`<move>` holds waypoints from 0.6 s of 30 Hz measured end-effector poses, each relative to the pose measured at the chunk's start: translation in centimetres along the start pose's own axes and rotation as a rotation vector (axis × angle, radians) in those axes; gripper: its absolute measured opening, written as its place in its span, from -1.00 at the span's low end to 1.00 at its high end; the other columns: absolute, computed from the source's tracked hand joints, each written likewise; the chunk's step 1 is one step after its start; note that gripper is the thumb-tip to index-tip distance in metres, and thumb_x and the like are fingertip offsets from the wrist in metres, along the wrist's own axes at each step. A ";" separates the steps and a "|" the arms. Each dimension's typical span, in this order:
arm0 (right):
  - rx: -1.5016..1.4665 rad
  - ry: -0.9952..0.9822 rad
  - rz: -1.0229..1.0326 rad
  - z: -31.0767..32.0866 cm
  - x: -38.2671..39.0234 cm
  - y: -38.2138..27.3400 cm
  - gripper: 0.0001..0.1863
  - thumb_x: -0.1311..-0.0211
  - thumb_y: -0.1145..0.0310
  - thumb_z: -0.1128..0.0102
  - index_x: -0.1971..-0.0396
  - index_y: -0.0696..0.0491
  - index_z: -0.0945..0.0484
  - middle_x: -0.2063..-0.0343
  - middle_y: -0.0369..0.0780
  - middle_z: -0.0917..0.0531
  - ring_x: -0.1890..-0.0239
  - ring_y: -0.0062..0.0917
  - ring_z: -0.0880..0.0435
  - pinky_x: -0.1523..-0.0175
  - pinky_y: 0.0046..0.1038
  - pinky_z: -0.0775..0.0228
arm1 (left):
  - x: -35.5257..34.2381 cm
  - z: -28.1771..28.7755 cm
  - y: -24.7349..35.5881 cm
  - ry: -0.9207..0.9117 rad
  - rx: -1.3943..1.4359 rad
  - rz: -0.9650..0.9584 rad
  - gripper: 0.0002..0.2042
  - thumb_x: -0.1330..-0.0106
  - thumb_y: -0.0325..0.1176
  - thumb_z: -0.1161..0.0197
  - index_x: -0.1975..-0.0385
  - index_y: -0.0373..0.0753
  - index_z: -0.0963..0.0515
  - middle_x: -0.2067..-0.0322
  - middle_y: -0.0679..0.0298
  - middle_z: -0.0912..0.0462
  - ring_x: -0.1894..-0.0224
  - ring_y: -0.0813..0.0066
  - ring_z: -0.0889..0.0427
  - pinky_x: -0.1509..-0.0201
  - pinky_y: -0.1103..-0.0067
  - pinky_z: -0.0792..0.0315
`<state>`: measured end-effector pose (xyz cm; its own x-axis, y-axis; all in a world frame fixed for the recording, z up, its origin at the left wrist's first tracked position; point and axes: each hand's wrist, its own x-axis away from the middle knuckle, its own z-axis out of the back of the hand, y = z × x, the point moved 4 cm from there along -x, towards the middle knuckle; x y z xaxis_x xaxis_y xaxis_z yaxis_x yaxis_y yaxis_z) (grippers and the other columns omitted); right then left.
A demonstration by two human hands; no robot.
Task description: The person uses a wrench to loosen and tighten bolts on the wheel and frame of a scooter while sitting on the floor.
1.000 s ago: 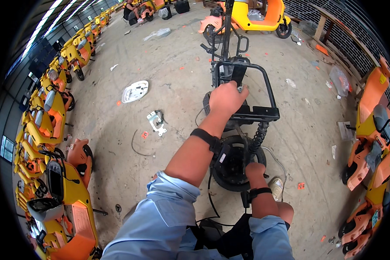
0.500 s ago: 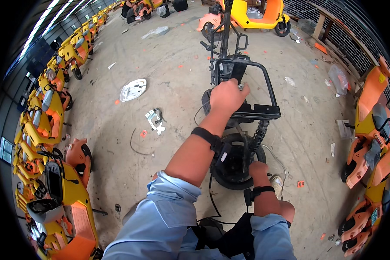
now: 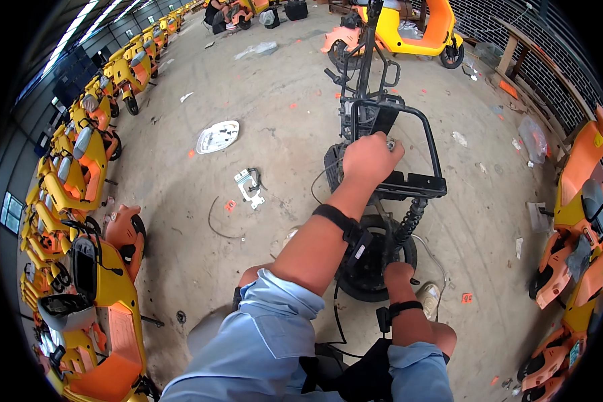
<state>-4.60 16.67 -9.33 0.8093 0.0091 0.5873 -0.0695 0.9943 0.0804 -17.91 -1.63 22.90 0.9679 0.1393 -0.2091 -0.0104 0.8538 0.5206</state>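
A stripped scooter frame (image 3: 435,154), black and bare, stands in front of me with its rear rack loop toward me. My left hand (image 3: 370,161) is closed at the left side of this loop. A small round silver metal end (image 3: 390,144) shows by its thumb; what the hand grips is otherwise hidden. Lower down, my right hand (image 3: 398,273) reaches to the rear wheel (image 3: 363,291), near its hub. Its fingers are out of sight. Right of the wheel's top, a black coil shock absorber (image 3: 410,222) runs up to the rack.
White metal bracket (image 3: 249,187) and white plastic panel (image 3: 218,137) lie on the floor at left, with a thin cable (image 3: 214,224). Yellow-orange scooters (image 3: 104,295) line both sides. Another yellow scooter (image 3: 415,47) stands ahead. My shoe (image 3: 428,296) is beside the wheel.
The whole view has shifted slightly, so the scene sits a little further right. Both hands keep about the same places on the scooter frame and wheel.
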 end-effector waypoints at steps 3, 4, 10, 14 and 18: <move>0.056 0.017 -0.140 -0.3 -0.2 0.9 -0.71 -0.28 0.28 -0.07 0.15 -0.04 -0.75 0.09 -0.18 -0.73 0.03 -0.28 -0.72 0.08 -0.20 -0.57 | -0.2 -0.7 1.3 -0.012 0.038 -0.034 -0.52 -0.27 0.08 -0.11 0.43 -0.30 -0.63 0.41 -0.05 -0.70 0.28 -0.01 -0.70 0.14 0.23 -0.57; 0.057 0.019 -0.102 0.0 0.1 -0.5 -0.71 -0.27 0.28 -0.07 0.15 -0.04 -0.74 0.09 -0.18 -0.73 0.03 -0.28 -0.72 0.08 -0.19 -0.57 | 0.0 -0.3 0.5 -0.009 0.021 -0.019 -0.52 -0.27 0.09 -0.10 0.43 -0.30 -0.63 0.41 -0.05 -0.70 0.28 -0.01 -0.70 0.13 0.23 -0.57; 0.057 0.050 0.073 -0.1 -0.6 1.2 -0.71 -0.26 0.27 -0.07 0.17 -0.06 -0.75 0.10 -0.19 -0.74 0.05 -0.28 -0.73 0.09 -0.20 -0.58 | -0.2 -0.3 0.6 -0.023 -0.006 -0.017 -0.51 -0.28 0.09 -0.10 0.40 -0.30 -0.64 0.40 -0.06 -0.70 0.27 -0.01 -0.71 0.12 0.23 -0.58; 0.061 0.071 0.113 0.8 0.2 1.8 -0.74 -0.23 0.24 -0.12 0.21 -0.06 -0.75 0.14 -0.19 -0.74 0.07 -0.28 -0.73 0.09 -0.24 -0.58 | -0.3 -0.6 0.7 -0.020 -0.004 -0.025 -0.51 -0.28 0.10 -0.10 0.40 -0.29 -0.65 0.40 -0.06 -0.70 0.27 0.00 -0.71 0.12 0.24 -0.58; 0.081 0.035 0.171 1.6 1.1 -0.2 -0.75 -0.18 0.25 -0.18 0.22 -0.05 -0.75 0.14 -0.18 -0.74 0.06 -0.29 -0.73 0.06 -0.28 -0.58 | 0.1 0.0 -0.7 -0.009 -0.027 0.009 -0.51 -0.28 0.10 -0.10 0.40 -0.29 -0.65 0.40 -0.06 -0.70 0.27 -0.01 -0.71 0.13 0.24 -0.58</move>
<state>-4.60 16.35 -7.37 0.8013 0.1820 0.5699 -0.2534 0.9662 0.0477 -17.86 -2.23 22.51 0.9700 0.1426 -0.1969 -0.0259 0.8658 0.4996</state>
